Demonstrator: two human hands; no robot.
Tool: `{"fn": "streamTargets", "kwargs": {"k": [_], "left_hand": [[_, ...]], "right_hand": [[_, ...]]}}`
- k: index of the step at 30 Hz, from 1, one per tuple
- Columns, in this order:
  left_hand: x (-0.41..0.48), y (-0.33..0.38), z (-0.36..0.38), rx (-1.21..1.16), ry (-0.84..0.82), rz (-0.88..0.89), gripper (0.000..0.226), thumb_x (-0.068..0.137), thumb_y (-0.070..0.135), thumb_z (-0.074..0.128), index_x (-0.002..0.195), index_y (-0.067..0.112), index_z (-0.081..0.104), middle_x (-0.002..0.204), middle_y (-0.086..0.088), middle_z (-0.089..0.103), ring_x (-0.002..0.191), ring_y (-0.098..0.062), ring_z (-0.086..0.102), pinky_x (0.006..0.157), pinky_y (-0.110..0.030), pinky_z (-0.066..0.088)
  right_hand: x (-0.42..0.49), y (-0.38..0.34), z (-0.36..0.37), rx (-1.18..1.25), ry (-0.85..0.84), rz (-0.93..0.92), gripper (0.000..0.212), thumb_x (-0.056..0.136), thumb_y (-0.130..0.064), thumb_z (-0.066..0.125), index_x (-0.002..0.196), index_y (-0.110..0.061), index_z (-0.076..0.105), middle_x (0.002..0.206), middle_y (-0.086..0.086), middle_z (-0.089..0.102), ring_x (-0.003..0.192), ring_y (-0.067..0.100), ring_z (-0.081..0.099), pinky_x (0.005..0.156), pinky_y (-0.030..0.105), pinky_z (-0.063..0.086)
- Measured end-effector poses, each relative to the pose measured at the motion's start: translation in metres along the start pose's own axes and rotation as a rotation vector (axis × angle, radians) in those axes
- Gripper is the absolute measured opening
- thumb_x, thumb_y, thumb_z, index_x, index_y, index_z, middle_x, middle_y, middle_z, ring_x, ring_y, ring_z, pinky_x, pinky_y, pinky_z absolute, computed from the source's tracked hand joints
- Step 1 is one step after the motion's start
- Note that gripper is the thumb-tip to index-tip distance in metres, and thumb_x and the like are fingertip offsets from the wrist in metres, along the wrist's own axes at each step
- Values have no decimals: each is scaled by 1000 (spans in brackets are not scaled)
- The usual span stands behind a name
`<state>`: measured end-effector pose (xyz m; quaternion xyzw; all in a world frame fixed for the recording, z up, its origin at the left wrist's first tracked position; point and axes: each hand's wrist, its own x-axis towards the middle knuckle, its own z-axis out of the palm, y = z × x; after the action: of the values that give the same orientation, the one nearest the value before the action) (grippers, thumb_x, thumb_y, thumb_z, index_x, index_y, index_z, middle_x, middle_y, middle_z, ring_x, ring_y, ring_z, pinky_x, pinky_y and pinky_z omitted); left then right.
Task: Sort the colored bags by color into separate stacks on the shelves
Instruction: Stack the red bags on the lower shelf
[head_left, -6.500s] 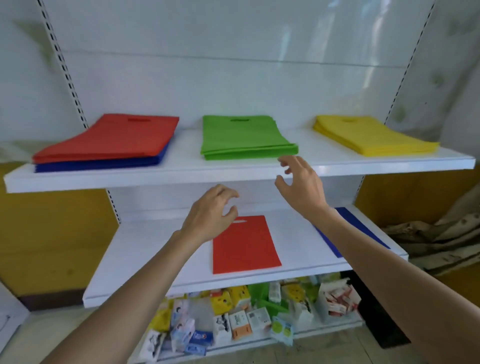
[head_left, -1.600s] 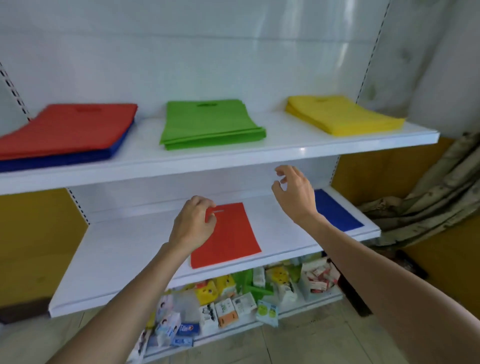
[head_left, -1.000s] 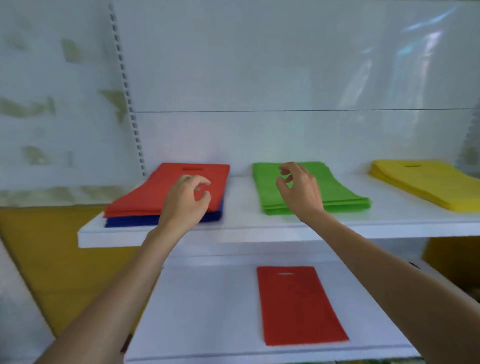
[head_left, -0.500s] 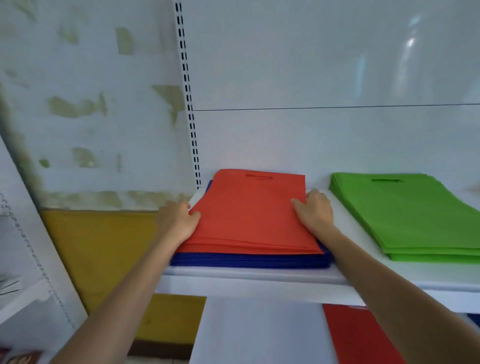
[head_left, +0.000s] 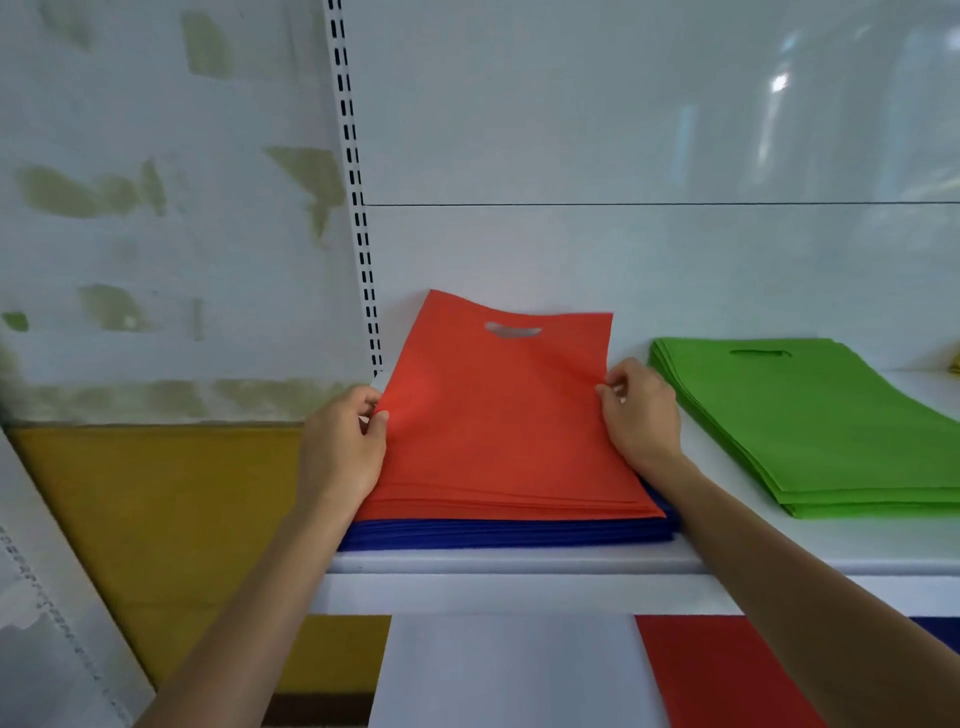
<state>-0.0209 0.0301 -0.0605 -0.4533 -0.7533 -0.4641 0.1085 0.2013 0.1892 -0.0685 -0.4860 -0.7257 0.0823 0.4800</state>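
Observation:
A stack of red bags (head_left: 498, 431) lies on a stack of blue bags (head_left: 509, 534) at the left end of the upper shelf (head_left: 519, 564). My left hand (head_left: 343, 447) pinches the left edge of the top red bag. My right hand (head_left: 639, 415) pinches its right edge. The far end of that bag, with its handle slot, is lifted and stands up against the back panel. A stack of green bags (head_left: 810, 421) lies to the right. One red bag (head_left: 722, 675) lies flat on the lower shelf (head_left: 509, 675).
A slotted upright (head_left: 358, 208) runs up the white back panel beside the red stack. To the left are a patchy wall and a yellow lower wall (head_left: 156, 545). A blue bag corner (head_left: 940, 631) shows at the lower right edge.
Both hands moved from the lower shelf up to the red stack on the upper shelf. Since half a second ago they have pinched the top red bag and raised its far end.

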Motion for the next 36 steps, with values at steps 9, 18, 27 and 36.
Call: {"fn": "streamTargets", "kwargs": {"k": [9,18,27,36], "left_hand": [[-19,33,-17,124,83,285,23,87,0,55,101,11,70,95,-9,68,89,-30,54,75,-30,35],[-113,157,47,-57,-9,369,33,86,-4,52,113,8,66,111,-10,65,97,-32,54,87,-29,34],[-281,268,145,-336,-232,526,31,77,3,50,100,7,70,93,-11,65,90,-18,51,81,-22,35],[-416,249,213,-307,-612,358,24,85,0,54,102,9,68,99,-5,64,96,-21,58,82,-17,34]], "right_hand": [[-2,-6,-66,141,98,-235,47,84,7,49,129,-6,47,105,15,61,83,30,58,72,27,37],[-48,102,-225,-68,260,-162,35,83,5,48,115,0,62,112,17,60,89,33,58,81,22,38],[-171,263,-371,-251,192,182,29,89,-2,50,116,-1,60,108,16,60,91,31,56,79,23,34],[-260,359,-391,-337,29,451,28,90,-5,51,116,-2,60,112,18,61,98,33,56,88,37,42]]}}
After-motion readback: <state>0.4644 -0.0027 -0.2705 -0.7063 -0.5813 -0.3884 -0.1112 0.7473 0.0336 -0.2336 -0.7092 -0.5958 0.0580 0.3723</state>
